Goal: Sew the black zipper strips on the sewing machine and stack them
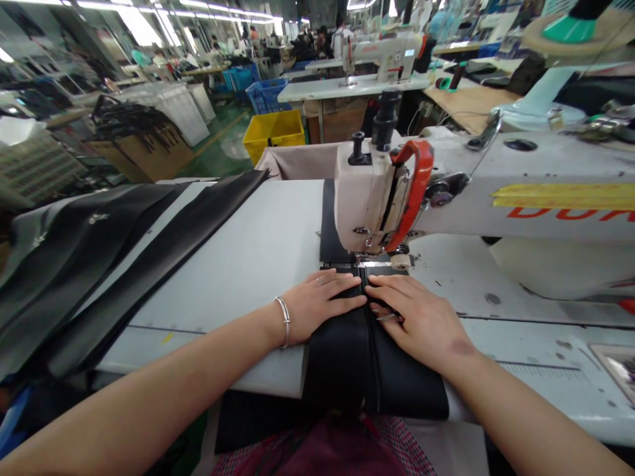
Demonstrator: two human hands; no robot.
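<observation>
A black leather-like piece (335, 360) lies under the sewing machine (360, 192), with a seam running lengthwise toward the presser foot (361, 261). My left hand (325, 301) rests flat on the piece left of the seam, fingers stretched out and together. On the other side, my right hand (419, 314) presses the piece with its fingertips close to the seam. Tucked under its curled fingers is a small pointed metal tool (389, 317), partly hidden, which looks like thread snips. Both hands are just in front of the needle area.
More black pieces (163, 264) lie layered across the left of the white table (258, 244). Behind the machine stands a yellow crate (275, 132), with a blue crate (266, 96) beyond it. Another sewing machine (381, 56) is farther back. A thread cone (570, 26) stands at upper right.
</observation>
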